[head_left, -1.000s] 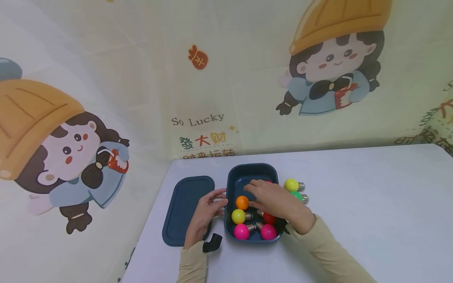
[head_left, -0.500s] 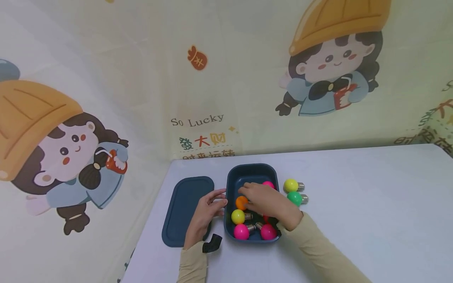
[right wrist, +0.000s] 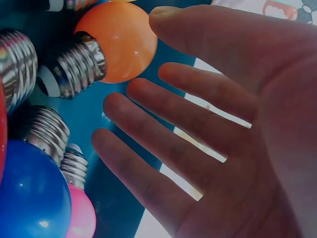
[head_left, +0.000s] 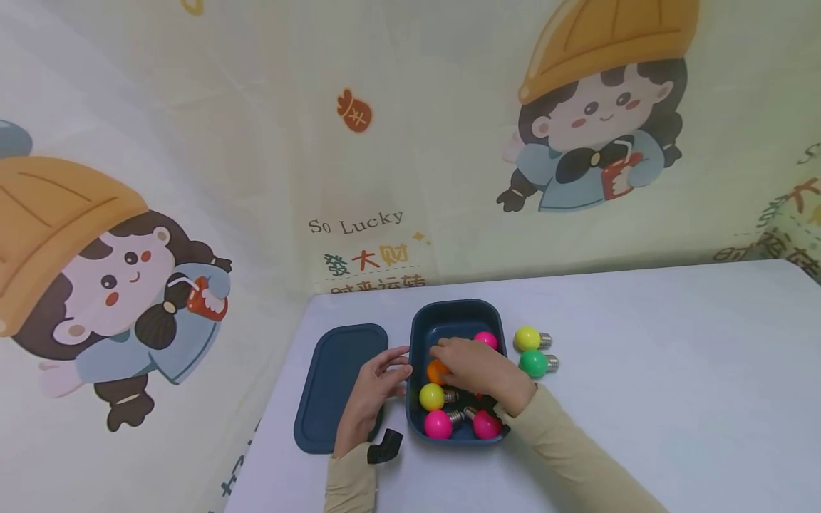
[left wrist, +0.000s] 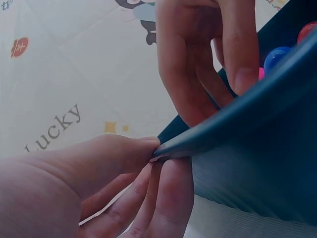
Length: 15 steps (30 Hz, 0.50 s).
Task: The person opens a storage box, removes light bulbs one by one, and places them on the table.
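So, head view: one dark blue bin (head_left: 457, 313) at lower center, one flat dark blue lid (head_left: 336, 377) left of it, both on the white tabletop (head_left: 641, 370). Bulbs seen in the bin: one orange bulb (head_left: 438, 371), one yellow bulb (head_left: 432, 397), three pink bulbs (head_left: 438, 425); others may be hidden. Two loose bulbs right of it: one yellow, one green (head_left: 534, 363). Left hand (head_left: 377, 388) at the bin's left rim, right hand (head_left: 477, 367) over the orange bulb. Two cartoon figures on the backdrop (head_left: 449, 178).

Left wrist view: left hand pinches the rim, thumb on top, fingers under. At upper right, one blue bulb (left wrist: 277, 60), one red bulb (left wrist: 308, 32), a pink sliver.

Right wrist view: right hand's four fingers extended, thumb tip at the orange bulb, upper left; contact unclear. One blue, one pink bulb lower left.
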Each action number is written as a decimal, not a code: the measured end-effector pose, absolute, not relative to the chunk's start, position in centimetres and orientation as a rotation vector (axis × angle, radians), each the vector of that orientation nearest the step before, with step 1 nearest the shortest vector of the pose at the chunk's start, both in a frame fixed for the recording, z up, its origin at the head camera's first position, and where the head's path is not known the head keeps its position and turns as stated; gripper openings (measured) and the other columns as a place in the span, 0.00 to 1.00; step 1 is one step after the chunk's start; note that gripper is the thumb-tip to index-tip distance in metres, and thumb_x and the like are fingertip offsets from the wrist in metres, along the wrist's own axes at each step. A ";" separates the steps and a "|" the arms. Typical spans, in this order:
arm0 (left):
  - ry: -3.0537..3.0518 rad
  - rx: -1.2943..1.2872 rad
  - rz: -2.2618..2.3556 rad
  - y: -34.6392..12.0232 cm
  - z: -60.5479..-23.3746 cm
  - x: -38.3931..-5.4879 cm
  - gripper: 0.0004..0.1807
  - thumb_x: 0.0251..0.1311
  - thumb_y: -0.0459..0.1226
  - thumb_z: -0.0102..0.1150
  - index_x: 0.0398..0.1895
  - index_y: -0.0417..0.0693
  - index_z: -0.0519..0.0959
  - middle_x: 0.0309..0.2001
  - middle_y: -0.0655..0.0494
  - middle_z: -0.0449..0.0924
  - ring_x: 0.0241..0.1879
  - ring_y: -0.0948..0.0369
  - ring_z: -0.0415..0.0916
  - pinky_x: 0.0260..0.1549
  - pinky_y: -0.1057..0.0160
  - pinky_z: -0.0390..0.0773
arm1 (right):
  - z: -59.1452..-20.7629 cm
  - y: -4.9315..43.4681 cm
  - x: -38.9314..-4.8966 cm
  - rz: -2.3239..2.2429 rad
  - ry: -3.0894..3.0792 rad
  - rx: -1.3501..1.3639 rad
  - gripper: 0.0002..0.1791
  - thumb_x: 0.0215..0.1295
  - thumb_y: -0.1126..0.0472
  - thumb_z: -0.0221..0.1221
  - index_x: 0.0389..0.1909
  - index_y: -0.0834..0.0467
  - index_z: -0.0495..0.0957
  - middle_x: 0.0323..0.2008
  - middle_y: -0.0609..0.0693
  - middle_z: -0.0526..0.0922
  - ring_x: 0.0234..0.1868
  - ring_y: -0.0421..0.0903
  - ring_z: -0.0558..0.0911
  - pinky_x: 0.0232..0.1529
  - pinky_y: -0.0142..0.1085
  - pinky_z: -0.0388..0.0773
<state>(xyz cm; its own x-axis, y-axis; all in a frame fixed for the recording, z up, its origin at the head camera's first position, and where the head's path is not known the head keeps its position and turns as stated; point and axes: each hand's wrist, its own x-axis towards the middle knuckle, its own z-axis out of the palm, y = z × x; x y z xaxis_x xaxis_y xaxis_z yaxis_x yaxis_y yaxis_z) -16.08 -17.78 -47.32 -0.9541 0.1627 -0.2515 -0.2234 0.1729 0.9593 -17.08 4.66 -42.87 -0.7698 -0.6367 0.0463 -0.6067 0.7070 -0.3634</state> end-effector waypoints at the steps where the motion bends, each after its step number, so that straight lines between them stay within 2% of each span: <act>1: 2.156 -0.058 1.847 -17.8 -47.3 -16.1 0.27 0.64 0.43 0.65 0.66 0.49 0.74 0.56 0.44 0.76 0.45 0.58 0.78 0.38 0.64 0.83 | -42.9 4.6 -17.1 -0.551 2.824 -1.024 0.16 0.61 0.57 0.69 0.48 0.58 0.82 0.36 0.49 0.81 0.35 0.42 0.77 0.38 0.32 0.81; 8: 2.156 -0.053 1.860 -17.9 -47.4 -16.2 0.27 0.65 0.43 0.64 0.66 0.48 0.74 0.55 0.47 0.77 0.43 0.59 0.78 0.36 0.65 0.82 | -43.4 4.2 -17.5 -0.558 2.809 -1.002 0.14 0.61 0.56 0.68 0.45 0.57 0.82 0.34 0.48 0.80 0.33 0.42 0.75 0.36 0.32 0.79; 15: 2.155 -0.037 1.866 -18.0 -47.6 -16.1 0.27 0.64 0.43 0.65 0.65 0.48 0.75 0.53 0.48 0.77 0.43 0.58 0.78 0.37 0.64 0.83 | -43.7 4.1 -17.8 -0.584 2.769 -0.979 0.15 0.62 0.57 0.68 0.48 0.57 0.82 0.36 0.48 0.81 0.34 0.42 0.76 0.38 0.35 0.79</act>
<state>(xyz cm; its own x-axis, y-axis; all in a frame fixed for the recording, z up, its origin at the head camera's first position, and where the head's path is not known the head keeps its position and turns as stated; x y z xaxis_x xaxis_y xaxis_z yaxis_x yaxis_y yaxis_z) -16.10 -17.96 -47.59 -0.9577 0.1685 -0.2331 -0.2067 0.1607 0.9651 -17.82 4.13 -43.66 -0.7765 -0.6301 -0.0091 -0.5728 0.7118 -0.4065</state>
